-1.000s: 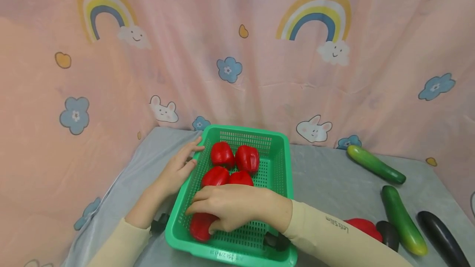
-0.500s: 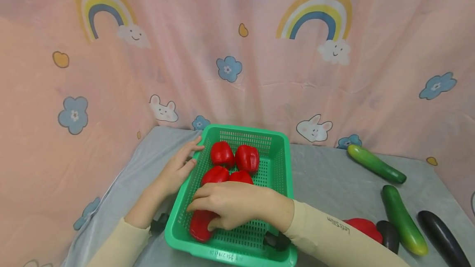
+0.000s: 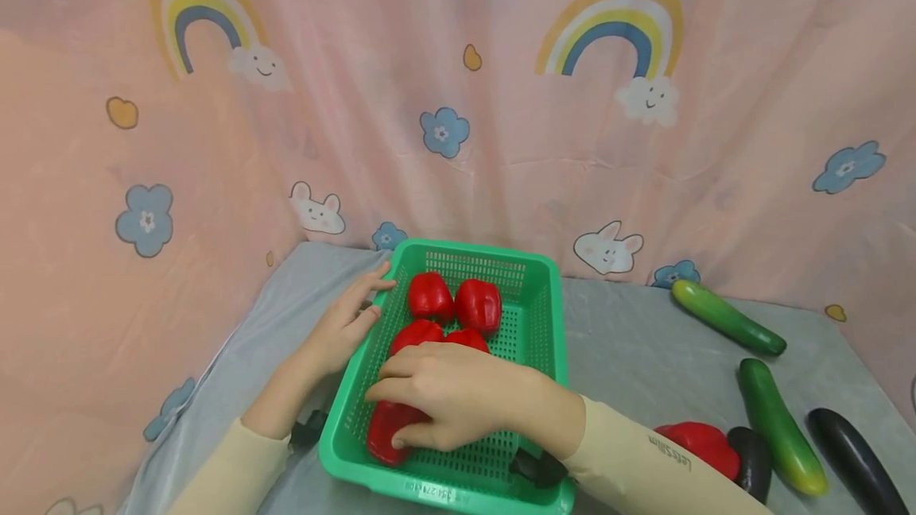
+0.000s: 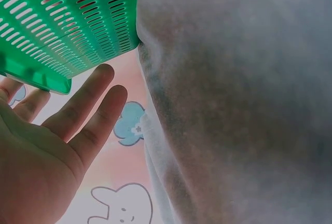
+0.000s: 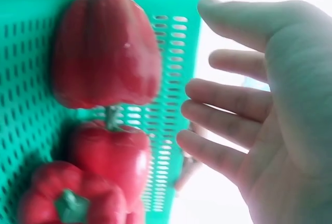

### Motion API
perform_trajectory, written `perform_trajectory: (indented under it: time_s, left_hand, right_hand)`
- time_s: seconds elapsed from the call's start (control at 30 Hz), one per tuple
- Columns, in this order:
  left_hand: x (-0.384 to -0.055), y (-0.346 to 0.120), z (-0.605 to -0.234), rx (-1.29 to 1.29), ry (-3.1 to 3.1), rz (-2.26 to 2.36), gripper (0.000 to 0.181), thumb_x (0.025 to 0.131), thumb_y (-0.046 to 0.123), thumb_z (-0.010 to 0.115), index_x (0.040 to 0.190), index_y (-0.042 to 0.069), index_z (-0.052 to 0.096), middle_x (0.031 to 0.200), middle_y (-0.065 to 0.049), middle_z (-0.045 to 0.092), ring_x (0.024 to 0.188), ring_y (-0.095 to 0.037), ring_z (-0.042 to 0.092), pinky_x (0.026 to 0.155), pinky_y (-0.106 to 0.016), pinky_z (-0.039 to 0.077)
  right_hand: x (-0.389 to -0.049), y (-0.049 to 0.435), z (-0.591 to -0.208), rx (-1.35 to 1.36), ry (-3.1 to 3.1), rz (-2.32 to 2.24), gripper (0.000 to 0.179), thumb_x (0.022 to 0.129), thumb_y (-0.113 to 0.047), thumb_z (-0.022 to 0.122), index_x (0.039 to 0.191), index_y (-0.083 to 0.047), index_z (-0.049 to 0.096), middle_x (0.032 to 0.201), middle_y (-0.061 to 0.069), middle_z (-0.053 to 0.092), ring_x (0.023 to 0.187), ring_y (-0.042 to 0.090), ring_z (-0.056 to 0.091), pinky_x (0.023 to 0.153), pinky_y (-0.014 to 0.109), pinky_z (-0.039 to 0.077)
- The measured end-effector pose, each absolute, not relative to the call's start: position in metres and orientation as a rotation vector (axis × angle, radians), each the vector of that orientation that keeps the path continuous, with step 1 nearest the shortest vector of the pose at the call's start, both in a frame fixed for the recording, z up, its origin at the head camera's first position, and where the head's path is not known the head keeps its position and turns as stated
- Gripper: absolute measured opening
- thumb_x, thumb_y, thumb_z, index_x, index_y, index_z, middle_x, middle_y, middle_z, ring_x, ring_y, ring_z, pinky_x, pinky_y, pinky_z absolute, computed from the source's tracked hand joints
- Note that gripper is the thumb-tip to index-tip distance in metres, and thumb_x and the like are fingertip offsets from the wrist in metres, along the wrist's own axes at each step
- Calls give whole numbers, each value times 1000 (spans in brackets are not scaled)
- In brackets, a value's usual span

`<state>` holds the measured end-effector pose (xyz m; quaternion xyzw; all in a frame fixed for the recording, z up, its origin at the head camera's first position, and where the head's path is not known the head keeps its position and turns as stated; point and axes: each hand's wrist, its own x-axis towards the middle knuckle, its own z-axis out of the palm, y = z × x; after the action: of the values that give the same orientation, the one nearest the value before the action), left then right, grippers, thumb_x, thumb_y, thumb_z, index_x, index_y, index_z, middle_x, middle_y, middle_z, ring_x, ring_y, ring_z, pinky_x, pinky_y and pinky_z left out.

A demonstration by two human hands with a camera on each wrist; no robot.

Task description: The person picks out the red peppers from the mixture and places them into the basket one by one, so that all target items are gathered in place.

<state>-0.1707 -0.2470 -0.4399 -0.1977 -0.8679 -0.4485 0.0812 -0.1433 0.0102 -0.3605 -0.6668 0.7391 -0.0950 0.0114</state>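
A green slotted plastic basket (image 3: 560,324) holds several red bell peppers. My right hand (image 3: 458,396) is over the near-left red bell pepper (image 3: 386,435). In the right wrist view that bell pepper (image 5: 106,53) lies in the basket, apart from the extended fingers and thumb of my right hand (image 5: 259,99). My left hand (image 3: 339,328) rests its fingers along the basket's left rim. Extended fingers of my left hand (image 4: 57,141) show beside the basket's slotted wall (image 4: 67,22) in the left wrist view. My right hand partly covers the middle peppers in the head view.
On the grey cloth (image 3: 615,340) to the right lie two green cucumber-like vegetables (image 3: 726,318) (image 3: 780,427), a long black eggplant (image 3: 855,459), another dark vegetable (image 3: 750,463) and a red bell pepper (image 3: 697,445) partly behind my right sleeve. A pink patterned curtain (image 3: 501,197) hangs behind.
My right hand has lifted slightly and shifted right, its thumb and fingers coming away from the near-left bell pepper, which shows more now. My left hand stays at the basket rim.
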Motion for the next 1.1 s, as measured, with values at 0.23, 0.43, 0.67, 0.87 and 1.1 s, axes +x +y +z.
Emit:
perform_trajectory:
  time_s: [0.23, 0.43, 0.67, 0.87, 1.1]
  left_hand:
    - [-171, -246, -440, -599, -2592, -1353, 43, 111, 13, 49, 153, 7, 57, 178, -4, 33, 122, -30, 66, 99, -57, 56]
    - [-170, -246, -440, -605, -2590, -1364, 43, 110, 13, 48, 152, 7, 57, 178, -5, 33, 120, -30, 66, 98, -56, 56]
    - [-170, -245, -438, -604, -2586, -1360, 43, 111, 13, 48, 152, 7, 57, 178, -5, 33, 121, -29, 65, 98, -56, 55]
    - [-170, -245, -438, -606, -2588, -1349, 43, 110, 12, 49, 152, 7, 57, 178, -4, 33, 122, -30, 66, 99, -57, 55]
    - [-170, -245, -439, -604, -2592, -1343, 44, 110, 12, 49, 153, 7, 57, 178, -4, 33, 121, -29, 67, 98, -56, 56]
  right_hand:
    - [-133, 16, -355, -2122, 2360, -320, 51, 101, -44, 77, 142, -16, 70, 128, -4, 73, 123, 11, 65, 111, 23, 49]
    - [-121, 20, -350, -2153, 2395, -388, 49, 100, -45, 78, 141, -18, 70, 126, -5, 72, 120, 10, 65, 112, 23, 48]
    - [-116, 22, -347, -2205, 2435, -408, 47, 100, -44, 78, 138, -18, 72, 122, -5, 72, 116, 10, 65, 109, 23, 49]
    - [-111, 24, -345, -2215, 2460, -404, 45, 101, -43, 77, 138, -18, 72, 121, -5, 70, 116, 10, 64, 109, 23, 49]
    - [-105, 27, -339, -2262, 2464, -413, 44, 102, -42, 75, 139, -17, 71, 122, -4, 71, 118, 10, 64, 112, 23, 48]
